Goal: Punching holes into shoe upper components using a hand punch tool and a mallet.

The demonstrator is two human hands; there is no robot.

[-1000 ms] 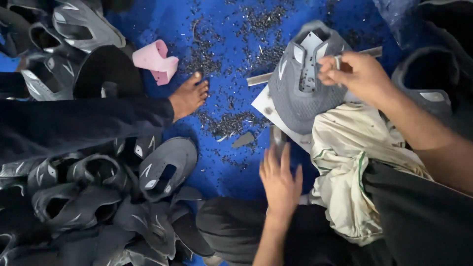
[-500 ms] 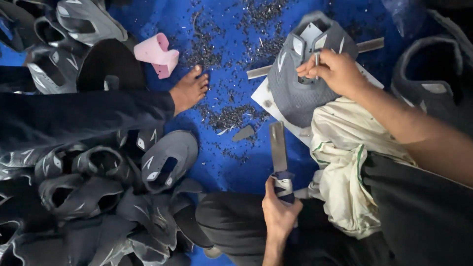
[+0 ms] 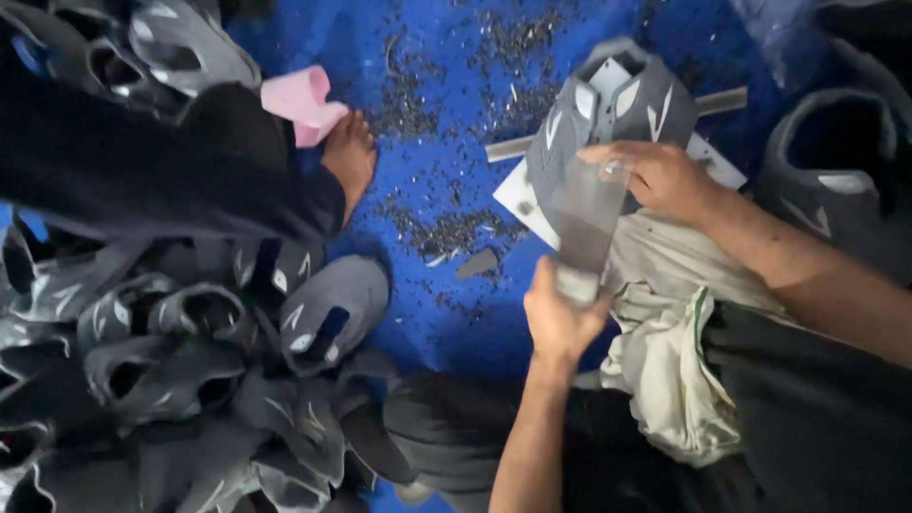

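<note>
Seated on a blue floor sheet (image 3: 456, 313) strewn with dark trimmings, we clench our left hand (image 3: 560, 318) around the handle of a broad flat-bladed metal knife (image 3: 584, 223), its blade lying against the grey moulded shoe upper (image 3: 570, 142) propped on a white board (image 3: 518, 195). Our right hand (image 3: 660, 176) pinches the upper's edge just beside the blade. A slip could nick those fingertips. A heap of grey finished uppers (image 3: 190, 351) lies at left.
</note>
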